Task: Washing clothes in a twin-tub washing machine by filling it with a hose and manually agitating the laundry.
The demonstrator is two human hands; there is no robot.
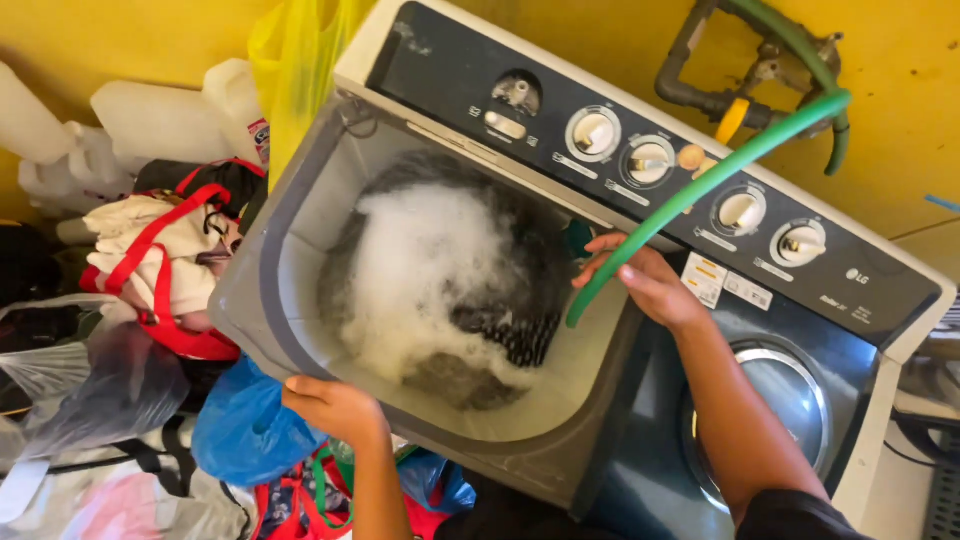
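Right hand (645,280) grips the green hose (700,190) over the foam-filled washing machine tub (440,300), left hand (335,405) clasps the tub's near rim, white rectangular labels (725,285) sit right of the tub, and a blue bag (245,430) lies beside its near-left corner.

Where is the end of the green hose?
In the head view, the green hose runs down from the wall tap at upper right, and its end hangs over the right edge of the foamy wash tub, held by the right hand.
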